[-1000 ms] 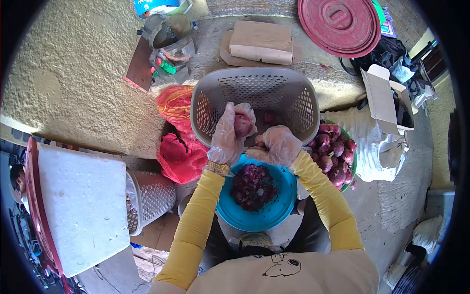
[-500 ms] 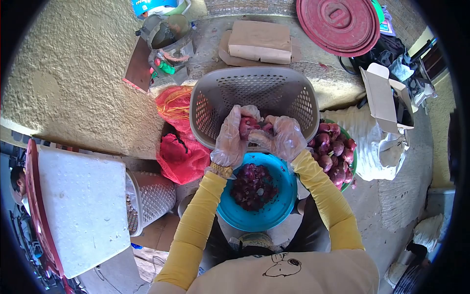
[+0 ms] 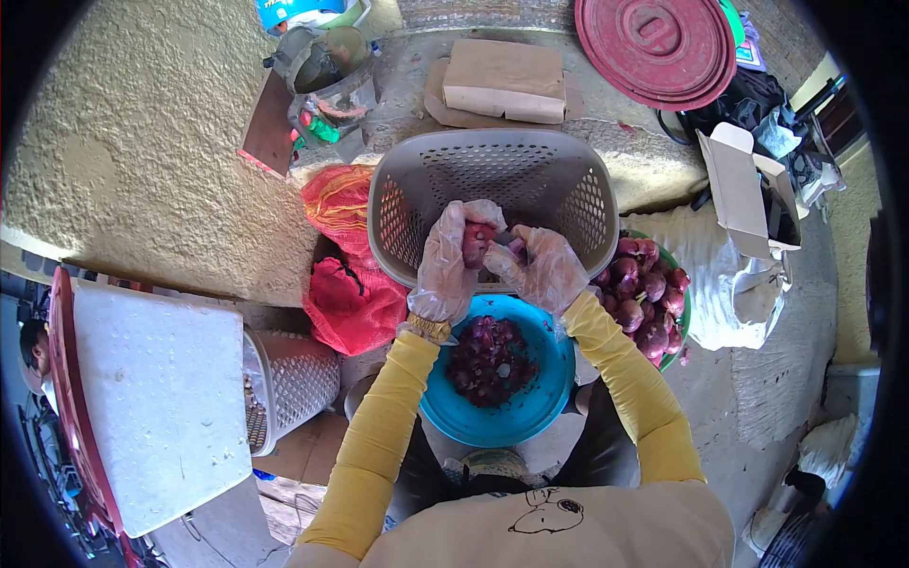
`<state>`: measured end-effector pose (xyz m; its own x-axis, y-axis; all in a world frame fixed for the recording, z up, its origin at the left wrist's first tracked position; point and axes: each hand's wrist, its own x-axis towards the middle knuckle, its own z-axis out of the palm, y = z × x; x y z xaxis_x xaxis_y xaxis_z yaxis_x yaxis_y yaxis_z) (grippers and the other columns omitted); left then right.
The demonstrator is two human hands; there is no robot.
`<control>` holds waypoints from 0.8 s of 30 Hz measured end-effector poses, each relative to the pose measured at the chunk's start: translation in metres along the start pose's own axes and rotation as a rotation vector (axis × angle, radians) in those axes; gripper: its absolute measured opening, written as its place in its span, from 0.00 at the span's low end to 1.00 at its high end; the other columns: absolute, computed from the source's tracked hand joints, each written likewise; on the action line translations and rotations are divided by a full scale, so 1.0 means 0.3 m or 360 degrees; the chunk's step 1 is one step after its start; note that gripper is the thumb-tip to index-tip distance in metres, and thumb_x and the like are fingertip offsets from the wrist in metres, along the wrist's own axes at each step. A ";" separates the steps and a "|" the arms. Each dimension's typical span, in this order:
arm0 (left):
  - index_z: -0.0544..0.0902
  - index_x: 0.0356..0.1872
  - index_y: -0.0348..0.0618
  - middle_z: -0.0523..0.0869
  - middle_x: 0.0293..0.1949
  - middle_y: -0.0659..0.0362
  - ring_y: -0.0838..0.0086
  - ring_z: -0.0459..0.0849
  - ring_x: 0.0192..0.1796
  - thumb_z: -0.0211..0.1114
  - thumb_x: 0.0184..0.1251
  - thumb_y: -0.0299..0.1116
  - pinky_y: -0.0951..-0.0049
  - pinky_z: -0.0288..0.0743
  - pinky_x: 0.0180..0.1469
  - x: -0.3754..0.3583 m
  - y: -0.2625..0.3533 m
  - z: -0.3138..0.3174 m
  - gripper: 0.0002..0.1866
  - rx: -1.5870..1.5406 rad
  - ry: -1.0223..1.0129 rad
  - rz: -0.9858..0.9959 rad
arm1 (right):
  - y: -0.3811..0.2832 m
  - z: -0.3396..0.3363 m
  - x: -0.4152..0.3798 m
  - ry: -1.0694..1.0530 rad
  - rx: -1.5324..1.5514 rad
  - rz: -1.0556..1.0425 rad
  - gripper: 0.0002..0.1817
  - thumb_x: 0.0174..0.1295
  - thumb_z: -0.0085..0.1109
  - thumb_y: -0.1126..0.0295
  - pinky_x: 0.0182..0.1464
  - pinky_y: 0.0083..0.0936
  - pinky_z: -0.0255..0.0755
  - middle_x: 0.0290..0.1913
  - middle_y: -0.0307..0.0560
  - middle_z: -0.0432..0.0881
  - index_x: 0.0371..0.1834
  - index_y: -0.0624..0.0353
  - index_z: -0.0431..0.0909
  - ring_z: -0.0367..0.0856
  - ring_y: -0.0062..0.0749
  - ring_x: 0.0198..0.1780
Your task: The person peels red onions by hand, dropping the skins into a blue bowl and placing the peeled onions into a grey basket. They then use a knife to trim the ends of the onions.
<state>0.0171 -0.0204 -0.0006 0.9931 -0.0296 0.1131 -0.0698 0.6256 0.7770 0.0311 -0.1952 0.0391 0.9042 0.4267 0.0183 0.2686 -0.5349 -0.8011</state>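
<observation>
a red onion (image 3: 476, 242) is held up in the left hand (image 3: 445, 270), whose gloved fingers (image 3: 453, 230) are curled around its left and back sides, so that the onion sits to the right of that palm and above the near rim of the grey basket (image 3: 578, 213). the right hand (image 3: 544, 270) is brought in from the right, its fingers (image 3: 516, 254) pinched against the onion's right side; what exactly is gripped there, skin or a small tool, cannot be told. the onion is thus bracketed between both hands, held by the left and worked on by the right, and its long axis cannot be made out. directly below the hands a blue bowl (image 3: 544, 398) filled with purple peelings (image 3: 488, 360) is seen. just to the right, a green bowl (image 3: 678, 336) heaped with unpeeled onions (image 3: 649, 298) is seen, nearer to the right hand. red mesh sacks (image 3: 346, 256) lie to the left of the basket.
</observation>
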 end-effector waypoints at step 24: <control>0.83 0.50 0.38 0.85 0.50 0.54 0.69 0.83 0.51 0.50 0.87 0.56 0.65 0.77 0.60 0.004 0.003 0.002 0.28 -0.0012 0.0056 -0.0017 | 0.034 -0.009 -0.005 0.0121 0.0035 -0.0355 0.30 0.69 0.65 0.41 0.40 0.45 0.77 0.29 0.62 0.84 0.43 0.64 0.86 0.85 0.58 0.34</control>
<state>0.0180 -0.0204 0.0008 0.9965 -0.0089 0.0828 -0.0586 0.6314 0.7733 0.0333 -0.2032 0.0324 0.8459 0.4759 0.2408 0.4581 -0.4172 -0.7849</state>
